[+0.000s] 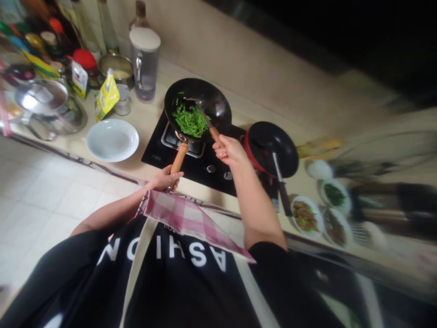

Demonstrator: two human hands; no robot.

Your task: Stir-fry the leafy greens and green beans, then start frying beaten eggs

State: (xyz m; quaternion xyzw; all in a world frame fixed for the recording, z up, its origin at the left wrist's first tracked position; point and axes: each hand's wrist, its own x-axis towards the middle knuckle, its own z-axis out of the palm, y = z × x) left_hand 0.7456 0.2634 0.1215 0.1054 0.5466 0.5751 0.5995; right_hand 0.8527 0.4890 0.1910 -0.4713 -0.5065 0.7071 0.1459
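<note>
My left hand (pixel 165 178) is closed round the wooden handle of a black wok (pixel 219 107), which is over the left burner of the stove. Chopped green vegetables (pixel 190 120) lie in the near left part of the wok. In my right hand (pixel 229 149) is a spatula (pixel 205 117), gripped by its wooden handle. Its metal head reaches down among the greens and is partly hidden by them.
Left of the stove (pixel 152 152) sits a white plate (pixel 112 140), with a water pitcher (pixel 145 64) behind. A red-sided pan (pixel 271 148) is on the right, a utensil's handle (pixel 284 196) jutting over the counter. Beyond are dishes of food (pixel 306 215). Bottles and a steel pot (pixel 64 111) crowd the far left.
</note>
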